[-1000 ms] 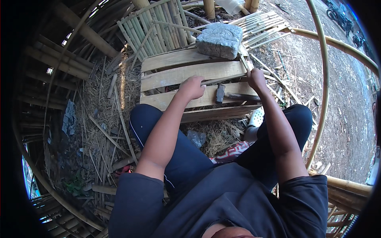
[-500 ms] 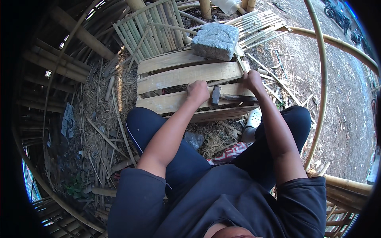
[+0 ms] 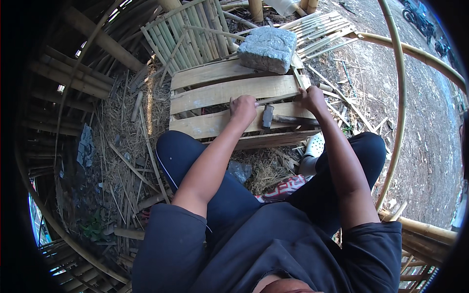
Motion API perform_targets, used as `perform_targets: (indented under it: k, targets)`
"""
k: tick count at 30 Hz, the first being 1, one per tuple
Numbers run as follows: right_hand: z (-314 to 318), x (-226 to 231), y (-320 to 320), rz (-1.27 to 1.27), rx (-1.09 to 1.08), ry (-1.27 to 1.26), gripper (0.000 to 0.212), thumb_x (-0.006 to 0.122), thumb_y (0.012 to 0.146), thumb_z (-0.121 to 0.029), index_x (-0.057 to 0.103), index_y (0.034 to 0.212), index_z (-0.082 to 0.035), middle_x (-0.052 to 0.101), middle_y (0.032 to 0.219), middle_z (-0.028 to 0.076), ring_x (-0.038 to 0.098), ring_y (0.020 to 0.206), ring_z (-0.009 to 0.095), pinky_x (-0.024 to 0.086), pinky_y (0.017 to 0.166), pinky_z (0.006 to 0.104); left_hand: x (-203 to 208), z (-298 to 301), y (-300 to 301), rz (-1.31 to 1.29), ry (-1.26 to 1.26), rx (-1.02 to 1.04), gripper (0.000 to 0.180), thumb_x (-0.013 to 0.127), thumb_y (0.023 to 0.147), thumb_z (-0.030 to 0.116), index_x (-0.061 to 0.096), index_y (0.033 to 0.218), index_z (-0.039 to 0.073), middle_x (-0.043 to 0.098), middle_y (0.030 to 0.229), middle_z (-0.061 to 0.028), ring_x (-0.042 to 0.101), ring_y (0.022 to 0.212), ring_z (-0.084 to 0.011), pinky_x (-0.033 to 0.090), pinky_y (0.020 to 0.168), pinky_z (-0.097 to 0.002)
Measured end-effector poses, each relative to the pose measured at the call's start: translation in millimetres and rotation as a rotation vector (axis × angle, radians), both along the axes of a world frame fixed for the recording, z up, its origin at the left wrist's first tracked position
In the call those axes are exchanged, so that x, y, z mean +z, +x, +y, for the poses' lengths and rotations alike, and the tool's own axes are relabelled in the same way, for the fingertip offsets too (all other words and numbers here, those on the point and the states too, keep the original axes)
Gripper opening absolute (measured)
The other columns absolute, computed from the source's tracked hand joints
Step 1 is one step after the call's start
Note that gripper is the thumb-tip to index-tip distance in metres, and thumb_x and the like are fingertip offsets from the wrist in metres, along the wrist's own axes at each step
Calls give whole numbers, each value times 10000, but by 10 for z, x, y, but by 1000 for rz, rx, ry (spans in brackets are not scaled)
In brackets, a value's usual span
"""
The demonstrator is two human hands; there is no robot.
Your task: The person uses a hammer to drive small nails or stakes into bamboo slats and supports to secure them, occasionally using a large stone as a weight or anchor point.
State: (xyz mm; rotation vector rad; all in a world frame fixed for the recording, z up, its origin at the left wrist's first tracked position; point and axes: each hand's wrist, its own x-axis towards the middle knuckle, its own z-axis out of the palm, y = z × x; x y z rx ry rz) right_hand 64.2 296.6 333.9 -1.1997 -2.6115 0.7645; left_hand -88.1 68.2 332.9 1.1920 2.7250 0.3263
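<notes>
My left hand [image 3: 243, 109] is closed around one end of a thin bamboo strip [image 3: 277, 99], over the slatted wooden crate [image 3: 234, 94]. At the strip's other end, my right hand [image 3: 313, 101] is closed on it, by the crate's right edge. Another pale strip [image 3: 296, 78] runs from beside the right hand up toward a rough grey stone block [image 3: 267, 50] on the crate's far right corner. Just below the held strip lies a hammer [image 3: 267, 117], its head near my left hand and its handle pointing right. My fingertips are mostly hidden.
Behind the crate leans a bamboo slat panel [image 3: 188, 39], with another slatted piece [image 3: 325, 33] to its right. Straw and bamboo scraps [image 3: 128, 117] cover the ground on the left. A curved bamboo pole [image 3: 399, 97] rises at the right. A plastic bag [image 3: 240, 171] lies between my legs.
My left hand has shifted slightly away from me and to the left along the strip. The right hand stays nearly in place, still gripping. Crate, block and hammer rest as before.
</notes>
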Motion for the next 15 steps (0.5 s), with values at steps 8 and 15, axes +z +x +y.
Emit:
perform_targets:
  k: [8, 15]
  targets:
    - [-28, -68, -6, 45, -18, 36, 521, 675, 971, -410, 685, 785, 76, 671, 774, 309, 686, 787, 472, 523, 741, 516, 51, -15, -59, 41, 7, -7, 160, 734, 913, 283, 813, 945, 147, 761, 898, -126, 724, 932, -304, 438, 911, -459]
    - [-52, -56, 6, 98, 6, 42, 507, 669, 974, -392, 687, 788, 79, 661, 761, 316, 681, 768, 478, 524, 729, 518, 22, -58, -3, 171, 184, -59, 91, 700, 879, 138, 743, 802, 113, 740, 867, -108, 712, 858, -298, 391, 882, -450]
